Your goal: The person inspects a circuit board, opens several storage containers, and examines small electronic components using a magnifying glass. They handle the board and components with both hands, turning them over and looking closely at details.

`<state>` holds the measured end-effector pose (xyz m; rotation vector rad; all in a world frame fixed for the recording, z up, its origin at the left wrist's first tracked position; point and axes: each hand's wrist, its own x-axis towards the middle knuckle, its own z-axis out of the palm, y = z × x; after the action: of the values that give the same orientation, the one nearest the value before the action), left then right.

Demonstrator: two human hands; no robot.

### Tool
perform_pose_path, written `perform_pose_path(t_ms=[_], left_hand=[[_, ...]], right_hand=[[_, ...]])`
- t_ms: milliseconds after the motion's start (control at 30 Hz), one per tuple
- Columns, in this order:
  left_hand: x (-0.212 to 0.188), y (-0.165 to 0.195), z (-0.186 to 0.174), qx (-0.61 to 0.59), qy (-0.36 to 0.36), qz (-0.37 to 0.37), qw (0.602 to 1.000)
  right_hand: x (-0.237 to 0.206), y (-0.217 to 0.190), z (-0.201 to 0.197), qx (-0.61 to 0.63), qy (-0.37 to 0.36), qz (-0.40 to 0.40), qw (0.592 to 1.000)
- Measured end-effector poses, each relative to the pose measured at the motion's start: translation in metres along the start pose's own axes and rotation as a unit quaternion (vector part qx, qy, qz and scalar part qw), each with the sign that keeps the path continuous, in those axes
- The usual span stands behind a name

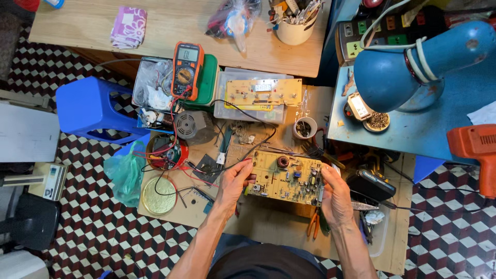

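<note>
A yellowish circuit board (285, 176) with a copper coil and small capacitors lies flat over a wooden work board (268, 219) on the floor. My left hand (233, 182) grips its left edge. On the opposite edge, my right hand (334, 196) holds the board, fingers curled over the side. Black and red wires run from the board's upper left toward an orange multimeter (186, 70). A second, longer pale circuit board (263, 91) rests on a clear plastic box farther away.
Orange-handled pliers (313, 225) lie below the board. A blue lamp (413, 67), blue stool (93, 109), small fan motor (189, 124), green plastic bag (125, 173), round dish (158, 196), black device (370, 184), white cup of tools (294, 28) and orange drill (478, 147) surround the area.
</note>
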<state>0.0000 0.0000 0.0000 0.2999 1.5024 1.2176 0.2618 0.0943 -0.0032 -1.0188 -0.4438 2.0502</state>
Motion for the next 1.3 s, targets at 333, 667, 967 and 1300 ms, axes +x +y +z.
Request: perform_pose_path(t_ms=[333,667,967,1300], left_hand=[[0.012,-0.021,-0.01,-0.014,-0.012,-0.016,1.0],[0.01,-0.021,-0.005,-0.002,0.003,-0.022,1.0],[0.011,-0.04,-0.008,0.005,0.025,-0.013,1.0],[0.002,-0.011,0.018,0.301,0.105,0.073,0.945]], right_hand=[[0.003,0.012,-0.005,0.007,0.0,0.018,1.0],[0.006,0.017,-0.019,0.031,0.022,0.005,0.999],[0.013,0.027,-0.047,0.059,-0.058,-0.011,0.997],[0.012,0.003,0.017,-0.396,0.145,-0.057,0.905]])
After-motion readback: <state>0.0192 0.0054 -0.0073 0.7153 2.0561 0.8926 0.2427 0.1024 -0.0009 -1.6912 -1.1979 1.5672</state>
